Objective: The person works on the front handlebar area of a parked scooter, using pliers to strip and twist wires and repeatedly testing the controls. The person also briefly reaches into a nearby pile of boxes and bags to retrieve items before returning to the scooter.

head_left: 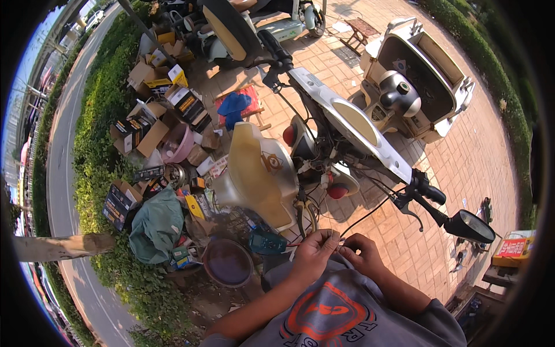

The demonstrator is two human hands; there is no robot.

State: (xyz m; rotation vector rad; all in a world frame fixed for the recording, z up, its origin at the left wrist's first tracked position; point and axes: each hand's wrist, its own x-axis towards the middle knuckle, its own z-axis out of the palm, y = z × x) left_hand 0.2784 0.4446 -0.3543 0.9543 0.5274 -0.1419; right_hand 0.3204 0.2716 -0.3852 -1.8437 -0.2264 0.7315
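My left hand [315,253] is closed in a pinch on a thin wire [331,218] that hangs from the opened front of an electric scooter. Close beside it, my right hand [362,254] has its fingers curled together; what lies in them is too small to make out. A black cable [368,214] runs from the handlebar [355,118] down to the gap between my hands. Left of my left hand sits a dark teal box-shaped device [267,242] with leads at its side. The silver-beige front cover [260,173] hangs loose from the scooter, and bundled wires show behind it.
Cardboard boxes [151,130], a pink basin [177,143], a green cloth [156,225] and a dark tub [228,263] crowd the left side by the hedge [95,150]. A mirror [471,225] juts out at right. Another scooter [404,92] stands beyond on brick paving.
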